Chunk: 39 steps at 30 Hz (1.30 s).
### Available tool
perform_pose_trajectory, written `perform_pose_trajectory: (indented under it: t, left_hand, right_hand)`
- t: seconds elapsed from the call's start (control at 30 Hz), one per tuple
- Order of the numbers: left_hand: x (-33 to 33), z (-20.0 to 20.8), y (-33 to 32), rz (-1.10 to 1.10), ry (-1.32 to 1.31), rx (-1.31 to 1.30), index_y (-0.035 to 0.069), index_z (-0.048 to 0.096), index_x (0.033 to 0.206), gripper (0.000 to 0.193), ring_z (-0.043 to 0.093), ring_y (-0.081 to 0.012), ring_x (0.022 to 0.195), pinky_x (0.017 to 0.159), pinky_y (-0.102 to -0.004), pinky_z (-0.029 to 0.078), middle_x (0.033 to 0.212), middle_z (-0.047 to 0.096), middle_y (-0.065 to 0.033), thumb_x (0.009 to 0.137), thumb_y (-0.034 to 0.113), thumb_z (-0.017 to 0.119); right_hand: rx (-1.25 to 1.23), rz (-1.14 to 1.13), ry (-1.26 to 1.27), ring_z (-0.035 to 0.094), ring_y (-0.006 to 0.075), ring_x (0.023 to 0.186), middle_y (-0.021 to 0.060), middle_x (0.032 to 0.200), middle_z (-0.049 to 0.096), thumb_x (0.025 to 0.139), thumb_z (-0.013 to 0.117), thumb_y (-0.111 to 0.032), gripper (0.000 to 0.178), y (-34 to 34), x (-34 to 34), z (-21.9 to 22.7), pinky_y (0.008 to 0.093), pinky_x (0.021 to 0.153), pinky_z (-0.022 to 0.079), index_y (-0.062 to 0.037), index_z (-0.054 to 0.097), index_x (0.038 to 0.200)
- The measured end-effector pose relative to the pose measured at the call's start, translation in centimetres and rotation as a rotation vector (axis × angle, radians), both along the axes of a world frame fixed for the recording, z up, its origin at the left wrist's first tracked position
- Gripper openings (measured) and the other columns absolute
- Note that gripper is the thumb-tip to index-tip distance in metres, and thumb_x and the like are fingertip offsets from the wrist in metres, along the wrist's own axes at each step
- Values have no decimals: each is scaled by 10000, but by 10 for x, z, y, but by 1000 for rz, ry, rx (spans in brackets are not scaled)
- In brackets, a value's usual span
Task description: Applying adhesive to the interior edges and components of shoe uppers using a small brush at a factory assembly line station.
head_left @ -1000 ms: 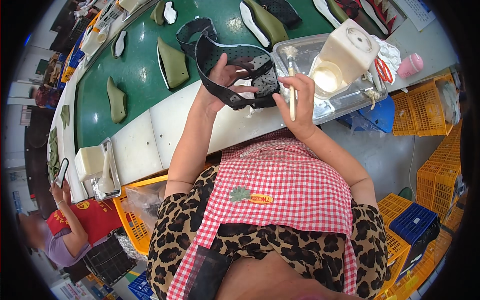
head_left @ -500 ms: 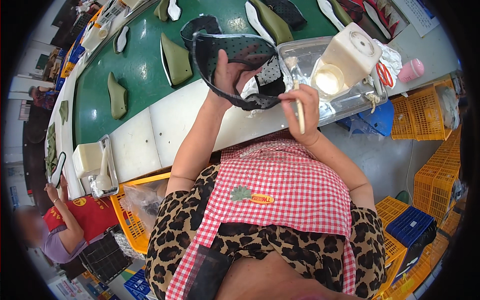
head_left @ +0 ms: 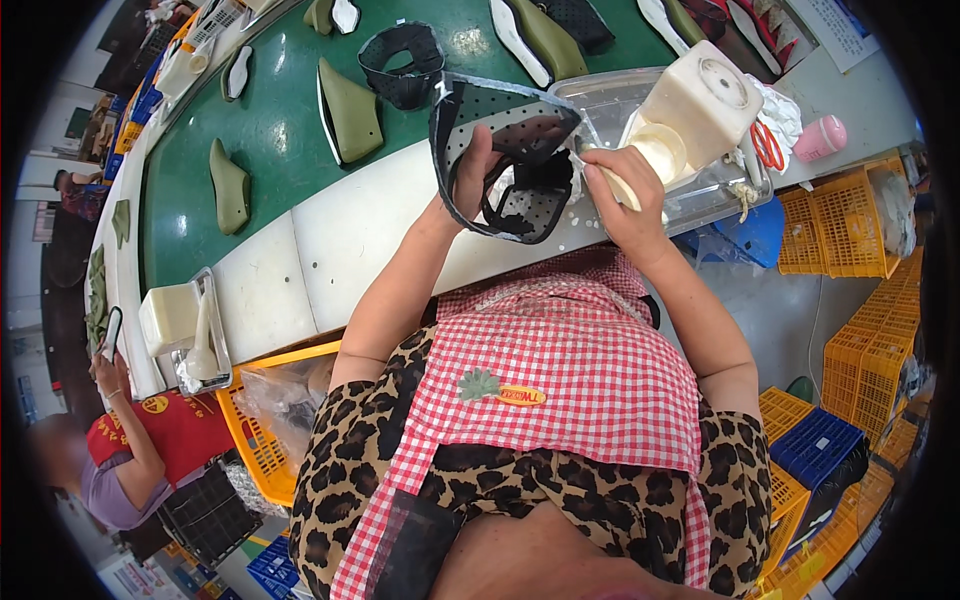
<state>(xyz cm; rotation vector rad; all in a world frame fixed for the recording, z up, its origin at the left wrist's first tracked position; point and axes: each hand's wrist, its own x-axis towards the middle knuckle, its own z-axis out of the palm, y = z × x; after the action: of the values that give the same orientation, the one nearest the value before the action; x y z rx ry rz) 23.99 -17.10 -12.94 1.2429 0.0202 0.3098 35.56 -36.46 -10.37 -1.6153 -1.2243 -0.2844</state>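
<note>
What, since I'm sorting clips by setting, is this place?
Probably a shoemaking workshop or factory: olive-green shoe lasts are set out on the green worktable, the left hand holds a black dotted-mesh piece that looks like a shoe upper, and the right hand holds a pale-handled brush.

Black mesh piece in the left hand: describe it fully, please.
This looks like a black shoe upper of sheer, dotted mesh, with a pale rim and denser black parts below. Curved into a loop, it's held by the left hand over the white table edge. A brush in the right hand is near; contact unclear.
</note>
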Motion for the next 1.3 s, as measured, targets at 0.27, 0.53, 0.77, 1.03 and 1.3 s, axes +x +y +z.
perform_pose_trajectory:
  t: [0.27, 0.53, 0.77, 1.03, 1.3]
  left_hand:
    - [-14, 7, -5, -85, 22, 109, -53, 387, 1458, 1004, 473, -279, 1336, 1148, -380, 304, 1448, 498, -176, 914, 786, 294]
    - [-22, 1, -7, 43, -24, 191, -44, 515, 1380, 939, 558, -231, 1231, 1077, -337, 383, 1369, 578, -134, 926, 761, 350]
    - [-27, 11, -9, -36, -87, 297, -50, 516, 1377, 989, 513, -239, 1286, 1111, -338, 337, 1397, 558, -129, 904, 796, 321]
    - [-29, 7, -7, -53, -110, 320, -30, 480, 1415, 1015, 476, -229, 1317, 1126, -350, 316, 1443, 511, -139, 885, 819, 313]
    - [-21, 10, -8, -45, -168, 391, -47, 478, 1408, 1028, 463, -241, 1328, 1134, -369, 307, 1454, 491, -158, 885, 820, 295]
  right_hand:
    - [-202, 42, 242, 664, 262, 811, 117, 879, 706, 850, 688, -50, 87, -29, -15, -10, 350, 749, 512, -18, 711, 928]
    - [-295, 137, 632, 664, 199, 834, 98, 918, 703, 890, 667, -78, 112, -49, -22, 1, 303, 760, 500, -25, 721, 973]
    - [-156, 38, 342, 647, 221, 788, 108, 872, 697, 877, 679, -76, 90, -31, -14, -8, 309, 733, 496, -28, 718, 943]
    - [-264, 158, 673, 650, 157, 809, 69, 895, 707, 904, 658, -74, 107, -53, -32, -14, 277, 749, 500, -15, 720, 967]
    - [-88, 4, 811, 621, 86, 848, 26, 920, 695, 942, 635, -100, 135, -50, -26, 2, 237, 763, 491, -12, 716, 1005]
